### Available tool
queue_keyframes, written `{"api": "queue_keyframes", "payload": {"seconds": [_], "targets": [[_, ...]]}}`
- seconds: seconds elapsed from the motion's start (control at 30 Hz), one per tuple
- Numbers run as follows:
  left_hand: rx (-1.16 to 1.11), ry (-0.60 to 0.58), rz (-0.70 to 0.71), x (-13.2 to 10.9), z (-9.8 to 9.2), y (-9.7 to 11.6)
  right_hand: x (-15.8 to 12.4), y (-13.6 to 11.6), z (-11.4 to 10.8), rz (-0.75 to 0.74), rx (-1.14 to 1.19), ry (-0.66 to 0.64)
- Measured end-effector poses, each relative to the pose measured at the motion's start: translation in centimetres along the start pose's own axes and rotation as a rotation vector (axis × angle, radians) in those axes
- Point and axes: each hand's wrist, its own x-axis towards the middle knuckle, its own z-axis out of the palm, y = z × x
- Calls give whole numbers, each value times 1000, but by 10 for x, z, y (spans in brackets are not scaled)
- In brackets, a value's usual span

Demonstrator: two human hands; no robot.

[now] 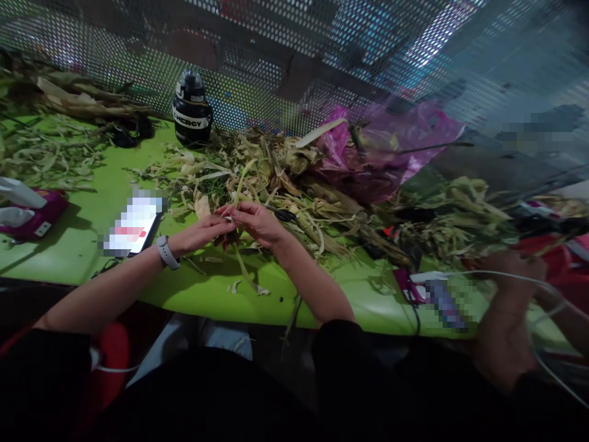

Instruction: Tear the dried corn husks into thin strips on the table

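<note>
The right hand pinches a pale green strip between thumb and fingers, while the left hand meets it with fingers held out flat; whether the left also grips, I cannot tell. The strip rises above the fingertips, over the near edge of a heap of dry leaves on the green table. The step looks like working this one strip by hand; the next move would seem to call for a steady pinch and a light pull. The heap crowds the space just beyond the hands. Left of it lies a phone, behind that a bottle; to the right sit a pink bag and, well apart, a co-worker's hand.
</note>
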Motion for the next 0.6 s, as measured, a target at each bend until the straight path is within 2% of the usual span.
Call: {"api": "queue_keyframes", "payload": {"seconds": [0.07, 0.23, 0.37, 0.43, 0.6], "targets": [[-3, -23, 0, 0, 0, -1, 1, 4, -1, -17, 0, -1], [-25, -183, -41, 0, 1, -4, 4, 7, -2, -63, -8, 51], [-43, -182, -52, 0, 2, -4, 5, 5, -2, -89, -85, 87], [-47, -158, -59, -1, 3, -4, 6, 5, -5, -140, -209, 102], [-104, 68, -79, -1, 5, -2, 6, 5, -15, -384, -753, 240]]}}
